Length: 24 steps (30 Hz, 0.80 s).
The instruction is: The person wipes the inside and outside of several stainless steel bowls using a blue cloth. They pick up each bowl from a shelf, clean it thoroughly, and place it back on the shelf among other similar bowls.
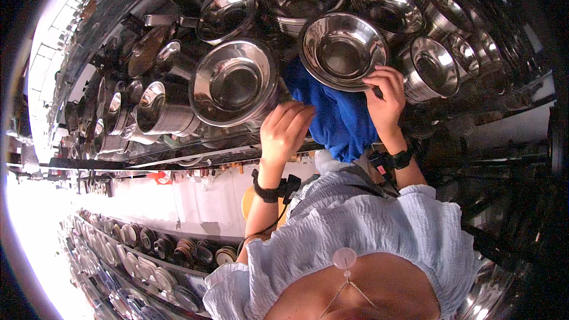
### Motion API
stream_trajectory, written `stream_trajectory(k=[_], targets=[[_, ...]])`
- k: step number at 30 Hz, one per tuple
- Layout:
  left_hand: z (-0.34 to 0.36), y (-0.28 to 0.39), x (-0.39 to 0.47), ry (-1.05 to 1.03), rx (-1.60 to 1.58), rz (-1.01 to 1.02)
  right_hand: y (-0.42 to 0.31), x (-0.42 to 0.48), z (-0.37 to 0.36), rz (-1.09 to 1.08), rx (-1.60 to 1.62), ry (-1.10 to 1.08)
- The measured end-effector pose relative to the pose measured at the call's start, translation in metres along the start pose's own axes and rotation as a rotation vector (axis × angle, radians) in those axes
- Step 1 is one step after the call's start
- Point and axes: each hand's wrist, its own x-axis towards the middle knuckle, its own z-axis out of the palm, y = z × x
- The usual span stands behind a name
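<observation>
My right hand touches the lower right rim of a shiny metal bowl, fingers over the rim and thumb beneath; how firmly it grips cannot be told. Below this bowl a blue cloth hangs in folds over the shelf's front. My left hand has its fingers bent and close together beside the cloth's left edge; whether it pinches the cloth cannot be told. Another wide-rimmed metal bowl rests up and left of my left hand. Both wrists wear black straps.
Stacked metal bowls fill the shelf behind. Deeper metal containers stand at left, more at right. The shelf's front edge runs across below. Racks of dishes line the lower left.
</observation>
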Motion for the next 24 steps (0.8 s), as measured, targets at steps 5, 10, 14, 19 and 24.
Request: stream_trajectory(k=[5, 10, 14, 19, 24], targets=[[0.048, -0.001, -0.002, -0.246, -0.116, -0.088, 0.006, -0.012, -0.009, 0.021, 0.014, -0.012], [0.063, 0.0, -0.001, -0.391, -0.14, -0.13, -0.004, -0.002, -0.014, 0.004, 0.035, -0.001], [0.068, -0.005, -0.001, -0.383, -0.167, -0.127, -0.006, 0.017, -0.006, -0.019, 0.051, 0.035], [0.047, 0.0, 0.014, -0.283, -0.25, -0.037, -0.005, 0.049, 0.025, 0.002, 0.054, 0.05], [0.003, 0.007, 0.031, -0.15, -0.216, -0.016, -0.003, 0.067, 0.05, -0.028, 0.072, 0.054]])
